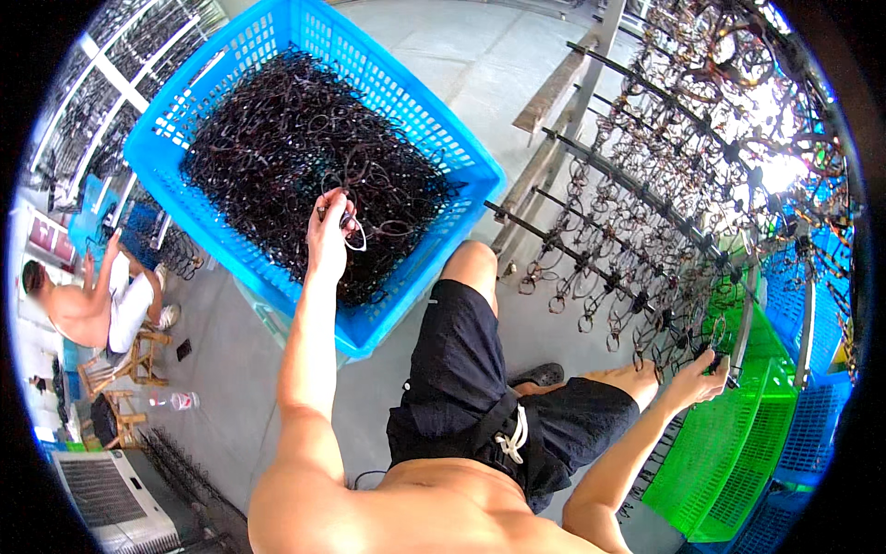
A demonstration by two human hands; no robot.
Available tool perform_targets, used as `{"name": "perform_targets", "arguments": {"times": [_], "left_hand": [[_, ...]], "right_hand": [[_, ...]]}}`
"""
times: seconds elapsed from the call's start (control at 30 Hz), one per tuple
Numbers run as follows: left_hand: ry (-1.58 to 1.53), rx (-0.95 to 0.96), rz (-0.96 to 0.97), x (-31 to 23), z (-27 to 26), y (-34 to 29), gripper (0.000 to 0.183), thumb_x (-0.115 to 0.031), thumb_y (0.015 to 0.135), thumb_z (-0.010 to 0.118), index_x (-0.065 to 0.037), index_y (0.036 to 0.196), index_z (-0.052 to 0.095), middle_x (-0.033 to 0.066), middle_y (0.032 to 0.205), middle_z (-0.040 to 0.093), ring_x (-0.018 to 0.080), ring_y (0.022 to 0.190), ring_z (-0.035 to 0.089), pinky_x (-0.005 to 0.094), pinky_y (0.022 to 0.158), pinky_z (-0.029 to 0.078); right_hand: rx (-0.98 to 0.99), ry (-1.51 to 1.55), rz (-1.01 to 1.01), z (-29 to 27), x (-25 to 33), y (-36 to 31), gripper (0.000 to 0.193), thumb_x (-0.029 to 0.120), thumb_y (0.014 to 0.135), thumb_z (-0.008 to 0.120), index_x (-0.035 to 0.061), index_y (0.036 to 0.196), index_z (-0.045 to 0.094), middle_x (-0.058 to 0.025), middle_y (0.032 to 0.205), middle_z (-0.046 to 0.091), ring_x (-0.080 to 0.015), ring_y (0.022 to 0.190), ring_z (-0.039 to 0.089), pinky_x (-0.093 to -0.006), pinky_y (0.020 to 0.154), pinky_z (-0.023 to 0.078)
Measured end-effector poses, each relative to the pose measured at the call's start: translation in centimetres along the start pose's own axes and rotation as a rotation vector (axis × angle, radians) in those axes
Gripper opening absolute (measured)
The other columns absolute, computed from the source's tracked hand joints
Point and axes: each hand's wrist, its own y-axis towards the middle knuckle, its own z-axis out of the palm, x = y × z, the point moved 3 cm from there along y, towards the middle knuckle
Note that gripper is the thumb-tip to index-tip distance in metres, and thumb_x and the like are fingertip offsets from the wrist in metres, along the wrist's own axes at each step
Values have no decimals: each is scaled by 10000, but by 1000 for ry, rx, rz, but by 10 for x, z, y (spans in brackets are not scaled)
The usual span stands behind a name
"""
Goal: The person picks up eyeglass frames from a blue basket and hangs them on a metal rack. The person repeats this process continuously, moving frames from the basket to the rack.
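My left hand (pixel 328 226) is over a blue crate (pixel 249 268) heaped with thin dark looped pieces (pixel 286 148). Its fingers are closed on some of these dark looped pieces (pixel 365 180); a pale loop (pixel 358 238) shows beside the fingers. Out to the right, my right hand (pixel 697 380) is closed at the low front end of a rack of dark rods (pixel 609 166). Many dark ring-shaped pieces (pixel 558 303) hang from the rods. Something small and black shows between the right fingers, but its kind is hard to make out.
Green crates (pixel 711 452) and blue crates (pixel 812 429) stand right of the rack. A person (pixel 92 300) sits at the far left near wooden stools (pixel 138 360). A clear bottle (pixel 175 401) lies on the floor, and a grey-white appliance (pixel 106 499) stands at lower left.
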Motion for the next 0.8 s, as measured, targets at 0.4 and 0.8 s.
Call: {"name": "perform_targets", "arguments": {"times": [0.4, 0.8], "left_hand": [[-349, 309, -164, -16, 63, -79, 262, -237, 942, 441, -42, 1089, 538, 10, 712, 526, 128, 629, 505, 327, 636, 442], [434, 430, 648, 50, 114, -163, 137, -50, 896, 516, 10, 1018, 498, 117, 975, 566, 190, 891, 542, 342, 826, 447]], "right_hand": [[1054, 889, -727, -32, 318, -151, 494, 265, 751, 689, 101, 1178, 501, -168, 1084, 540, -351, 1035, 499, -432, 899, 377], [1655, 1457, 1003, -13, 186, -149, 190, 151, 799, 682, 53, 910, 563, -47, 715, 579, -69, 467, 415, -197, 393, 293]]}}
